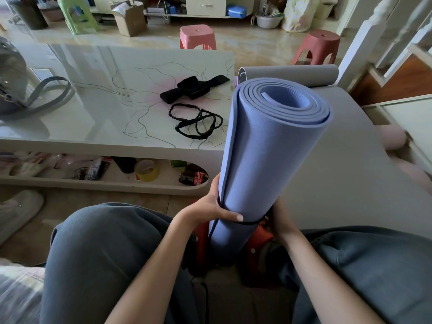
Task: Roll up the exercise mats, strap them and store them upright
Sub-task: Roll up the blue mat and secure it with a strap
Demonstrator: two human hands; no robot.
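Soft daylight, glare on table (98, 73), edges perhaps blurred.

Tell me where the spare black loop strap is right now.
In the head view, the loop strap lies on the white table, just left of the rolled blue mat, below the black band.

There is just the one view, worn on the seated person's head, looking forward and steeply down over the knees (98, 242). The rolled mat (268, 160) stands close under it; the low table (117, 101) lies beyond, stools (197, 36) farther off.
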